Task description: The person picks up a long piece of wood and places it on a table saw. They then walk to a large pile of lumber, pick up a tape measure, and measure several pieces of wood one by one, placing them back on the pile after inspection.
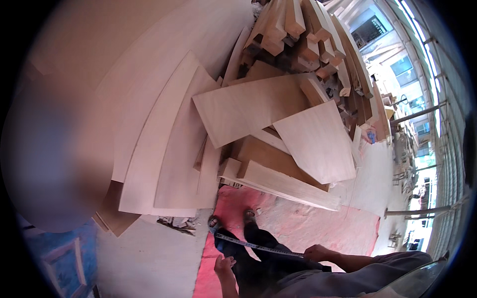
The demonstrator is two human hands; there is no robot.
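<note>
In my right hand [316,252], the fingers are closed round one end of a tape measure [258,246]. Its pale marked strip runs left across my dark-trousered legs, and its far end hangs free by my left shin. If the tape has a case, my fingers hide it. My left hand [224,264] is raised below that free end, apart from the strip, with the fingers curled in. Whether it holds anything small cannot be made out. Ahead of my feet, two pale cut boards, a long board [256,104] and an angled board [318,141], lie on a wood pile.
Thick timber beams [293,30] are stacked beyond the boards. Large pale sheets [164,144] lean at the left. Near my feet, a boxed timber piece [288,185] borders the red floor covering [298,221]. A blurred dark shape [54,159] blocks the far left.
</note>
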